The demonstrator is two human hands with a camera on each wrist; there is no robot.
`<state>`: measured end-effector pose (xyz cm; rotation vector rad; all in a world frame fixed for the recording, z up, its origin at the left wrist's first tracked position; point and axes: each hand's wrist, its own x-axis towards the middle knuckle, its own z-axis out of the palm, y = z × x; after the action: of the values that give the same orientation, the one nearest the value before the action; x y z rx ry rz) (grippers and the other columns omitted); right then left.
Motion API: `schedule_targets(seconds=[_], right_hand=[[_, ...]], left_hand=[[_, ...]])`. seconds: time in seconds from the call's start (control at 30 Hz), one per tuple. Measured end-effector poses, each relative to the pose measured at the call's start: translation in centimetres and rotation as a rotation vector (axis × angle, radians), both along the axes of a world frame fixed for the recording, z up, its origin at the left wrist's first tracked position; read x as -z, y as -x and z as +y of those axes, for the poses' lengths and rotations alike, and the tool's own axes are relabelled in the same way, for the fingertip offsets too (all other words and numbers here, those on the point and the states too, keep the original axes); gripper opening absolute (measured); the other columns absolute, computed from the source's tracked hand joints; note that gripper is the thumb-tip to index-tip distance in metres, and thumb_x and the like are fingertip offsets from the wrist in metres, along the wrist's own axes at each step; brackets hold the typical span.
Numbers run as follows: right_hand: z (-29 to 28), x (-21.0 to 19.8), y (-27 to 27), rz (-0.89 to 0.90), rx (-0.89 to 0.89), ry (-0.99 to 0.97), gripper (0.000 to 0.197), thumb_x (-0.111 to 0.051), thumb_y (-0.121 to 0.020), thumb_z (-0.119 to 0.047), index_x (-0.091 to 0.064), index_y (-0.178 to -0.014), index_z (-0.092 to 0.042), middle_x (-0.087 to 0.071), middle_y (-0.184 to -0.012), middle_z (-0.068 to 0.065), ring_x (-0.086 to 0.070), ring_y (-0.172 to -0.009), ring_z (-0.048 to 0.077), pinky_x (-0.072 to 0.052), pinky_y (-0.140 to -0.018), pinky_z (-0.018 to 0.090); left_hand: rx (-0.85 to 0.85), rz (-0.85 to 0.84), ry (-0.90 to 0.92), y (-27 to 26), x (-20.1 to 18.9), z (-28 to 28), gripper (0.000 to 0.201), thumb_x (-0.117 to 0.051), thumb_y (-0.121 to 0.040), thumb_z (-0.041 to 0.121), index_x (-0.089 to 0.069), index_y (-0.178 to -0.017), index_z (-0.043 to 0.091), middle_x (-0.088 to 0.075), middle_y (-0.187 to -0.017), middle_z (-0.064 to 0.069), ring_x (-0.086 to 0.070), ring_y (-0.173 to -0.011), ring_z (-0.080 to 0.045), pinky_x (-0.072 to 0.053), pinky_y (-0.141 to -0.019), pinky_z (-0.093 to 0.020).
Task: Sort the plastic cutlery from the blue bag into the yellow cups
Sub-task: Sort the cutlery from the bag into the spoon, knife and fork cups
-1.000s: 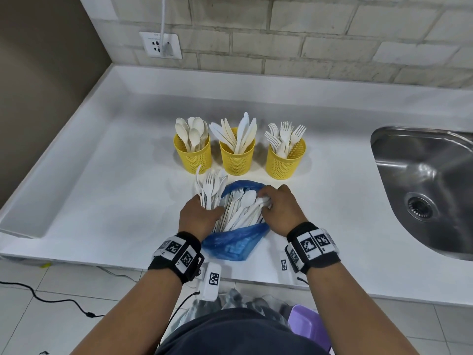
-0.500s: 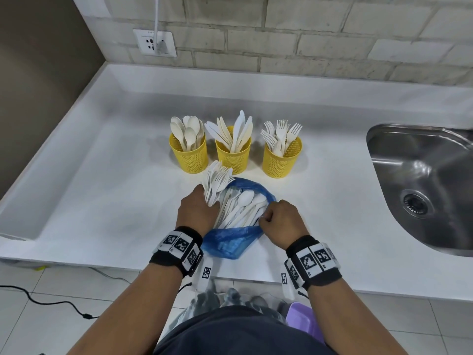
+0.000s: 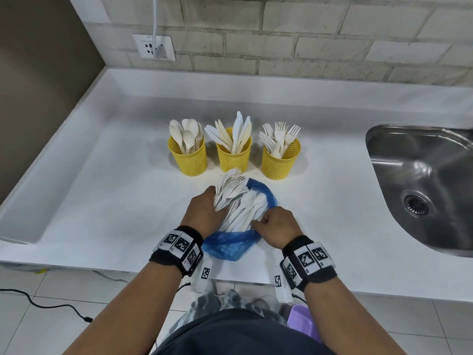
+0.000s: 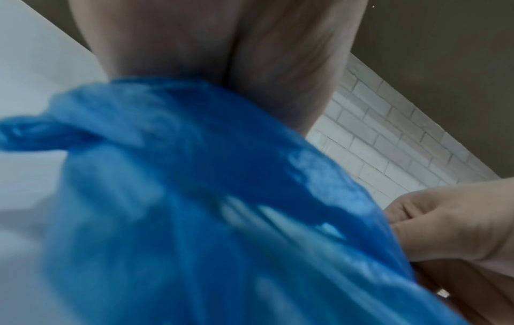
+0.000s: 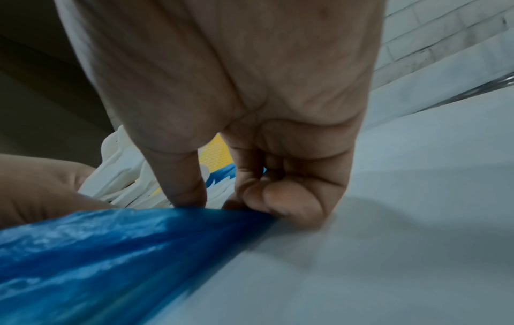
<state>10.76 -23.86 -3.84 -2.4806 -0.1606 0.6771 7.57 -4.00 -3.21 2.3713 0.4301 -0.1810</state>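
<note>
White counter (image 3: 102, 201), brick wall (image 3: 307, 42)

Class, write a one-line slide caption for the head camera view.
Left hand grips a bunch of forks over the blue bag; right hand pinches its edge.

thin crinkly blue plastic bag (image 3: 231, 245), matt white plastic cutlery (image 3: 243, 208), perforated yellow plastic cups (image 3: 188, 160), smooth white counter (image 3: 107, 190), shiny steel sink (image 3: 422, 180).
</note>
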Motion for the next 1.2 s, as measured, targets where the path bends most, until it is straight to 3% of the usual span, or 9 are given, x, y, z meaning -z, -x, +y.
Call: schedule_targets(seconds=[0.17,0.3,0.43,0.57,0.63,0.8,1.03,1.2], right_hand=[[0.2,-0.5,0.3,0.003,0.004,-0.001,0.023,-0.066,-0.091,-0.027,-0.065,-0.074,-0.01,-0.074,-0.088,0.011,-0.068,-0.087,0.026,-0.05,-0.072,0.03],[0.1,-0.7,0.6,-0.034,0.025,-0.032,0.025,-0.065,-0.091,-0.021,-0.06,-0.069,-0.011,-0.072,-0.085,0.011,-0.067,-0.083,0.025,-0.052,-0.072,0.032],[0.0,-0.9,0.7,-0.07,0.036,-0.057,0.022,-0.066,-0.092,-0.023,-0.067,-0.081,-0.005,-0.073,-0.087,0.01,-0.067,-0.085,0.025,-0.055,-0.078,0.035],[0.1,-1.2,0.6,-0.047,-0.017,-0.033,0.026,-0.066,-0.092,-0.027,-0.059,-0.071,-0.014,-0.073,-0.089,0.011,-0.066,-0.087,0.026,-0.053,-0.078,0.034],[0.1,-1.3,0.5,-0.069,-0.021,-0.035,0.024,-0.066,-0.092,-0.026,-0.064,-0.075,-0.009,-0.073,-0.087,0.01,-0.067,-0.087,0.026,-0.053,-0.078,0.034],[0.3,-1.7,-0.5,-0.215,0.036,-0.08,0.014,-0.063,-0.089,-0.021,-0.06,-0.077,-0.015,-0.07,-0.089,0.007,-0.064,-0.087,0.026,-0.052,-0.078,0.035],[2.1,-1.9,-1.1,-0.247,-0.126,-0.138,0.005,-0.062,-0.087,-0.016,-0.062,-0.083,-0.014,-0.065,-0.095,0.005,-0.062,-0.089,0.025,-0.052,-0.079,0.037],[2.6,-1.7,-1.5,-0.274,-0.117,-0.125,0.006,-0.059,-0.088,-0.016,-0.062,-0.084,-0.012,-0.068,-0.092,0.007,-0.062,-0.088,0.027,-0.049,-0.075,0.036]], left_hand=[[-0.065,-0.006,0.044,-0.2,0.1,0.0,0.032,-0.07,-0.091,0.022,-0.057,-0.118,0.01,-0.07,-0.116,-0.009,-0.064,-0.107,-0.031,-0.04,-0.082,-0.026],[-0.134,-0.03,0.063,-0.9,-0.1,-0.1,0.03,-0.07,-0.09,0.02,-0.058,-0.115,0.008,-0.07,-0.113,-0.011,-0.065,-0.106,-0.032,-0.04,-0.082,-0.026],[-0.088,0.0,-0.019,-1.9,-0.2,-0.3,0.028,-0.073,-0.088,0.027,-0.055,-0.104,0.011,-0.07,-0.107,-0.012,-0.066,-0.101,-0.035,-0.047,-0.08,-0.033],[-0.05,0.058,-0.151,-2.4,-0.6,-0.5,0.035,-0.073,-0.088,0.03,-0.058,-0.111,0.008,-0.068,-0.113,-0.015,-0.065,-0.106,-0.038,-0.049,-0.085,-0.037],[-0.023,0.083,-0.185,-2.3,-0.7,-0.5,0.036,-0.074,-0.088,0.028,-0.057,-0.112,0.007,-0.067,-0.115,-0.015,-0.064,-0.107,-0.039,-0.048,-0.085,-0.037],[-0.015,0.113,-0.153,-1.2,-0.5,-0.4,0.043,-0.084,-0.078,0.033,-0.059,-0.105,0.01,-0.069,-0.11,-0.012,-0.066,-0.101,-0.035,-0.046,-0.077,-0.033],[-0.003,0.138,-0.19,-0.4,-1.0,-1.5,0.043,-0.083,-0.074,0.023,-0.055,-0.103,0.009,-0.066,-0.107,-0.012,-0.065,-0.098,-0.035,-0.047,-0.073,-0.032],[-0.053,0.127,-0.101,0.0,-0.9,-1.3,0.049,-0.086,-0.069,0.026,-0.053,-0.102,0.011,-0.065,-0.101,-0.009,-0.065,-0.093,-0.032,-0.051,-0.074,-0.034]])
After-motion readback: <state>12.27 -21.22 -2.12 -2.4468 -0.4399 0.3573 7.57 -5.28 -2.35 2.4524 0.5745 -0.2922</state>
